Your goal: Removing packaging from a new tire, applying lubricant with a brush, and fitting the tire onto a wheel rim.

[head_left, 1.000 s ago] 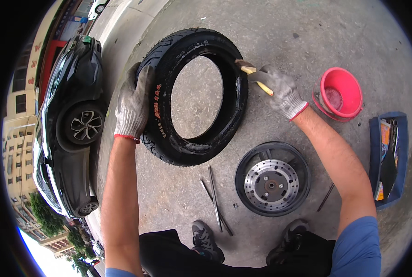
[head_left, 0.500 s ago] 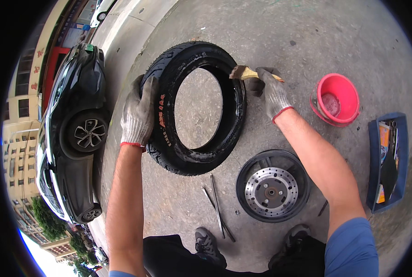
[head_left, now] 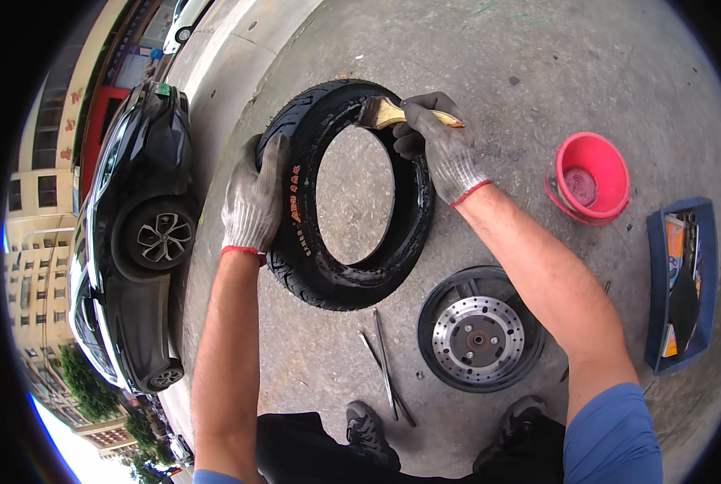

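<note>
Moved up to the top inner rim of the upright tyre (head_left: pixel 340 194), the brush (head_left: pixel 388 113) is gripped in the closed right hand (head_left: pixel 441 145), while the tyre's left wall is clasped by the left hand (head_left: pixel 254 198).

One black tyre (head_left: pixel 346 198) stands on the concrete. Right of it: one brush (head_left: pixel 392 113), one red bucket (head_left: pixel 590 177), one blue tray (head_left: pixel 681 282). Below it: one wheel rim (head_left: pixel 480 329), two tyre levers (head_left: pixel 384 363). Left of it: one black car (head_left: pixel 134 234).

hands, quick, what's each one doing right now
Left hand: closed on the tyre sidewall, steadying it.
Right hand: closed on the brush, bristles at the tyre's inner rim.
</note>
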A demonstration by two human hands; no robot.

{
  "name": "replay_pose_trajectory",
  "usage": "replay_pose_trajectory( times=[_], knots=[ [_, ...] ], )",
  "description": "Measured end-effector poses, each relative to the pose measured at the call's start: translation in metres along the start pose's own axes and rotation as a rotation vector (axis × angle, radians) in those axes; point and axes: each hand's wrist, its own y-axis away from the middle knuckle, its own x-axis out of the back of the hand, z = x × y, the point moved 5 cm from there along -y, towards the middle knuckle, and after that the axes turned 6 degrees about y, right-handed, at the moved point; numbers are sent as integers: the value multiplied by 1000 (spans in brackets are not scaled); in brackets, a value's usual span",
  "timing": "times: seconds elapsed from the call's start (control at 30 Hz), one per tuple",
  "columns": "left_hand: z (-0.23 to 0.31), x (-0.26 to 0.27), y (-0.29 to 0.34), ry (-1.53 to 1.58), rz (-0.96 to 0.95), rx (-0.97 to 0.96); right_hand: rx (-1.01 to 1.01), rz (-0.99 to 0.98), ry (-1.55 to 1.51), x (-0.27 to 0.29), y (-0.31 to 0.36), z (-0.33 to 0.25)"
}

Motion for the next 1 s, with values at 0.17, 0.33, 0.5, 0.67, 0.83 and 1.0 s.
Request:
replay_pose_trajectory(
  times=[0.17,0.33,0.5,0.67,0.83,1.0],
  knots=[
    [-1,2,2,11,19,52,-128,200,283,26,-3,-4],
    [-5,1,2,2,26,56,19,-77,151,-19,9,-18],
    [-6,1,-12,-32,-10,69,-112,-618,132,-37,61,-47],
    [11,-1,-11,-104,-18,-40,122,30,634,77,52,-115],
    [40,4,-1,-64,-179,-397,181,407,1168,188,40,-179],
    [49,29,5,-199,-521,-582,-144,332,1589,246,32,-147]
  ],
)
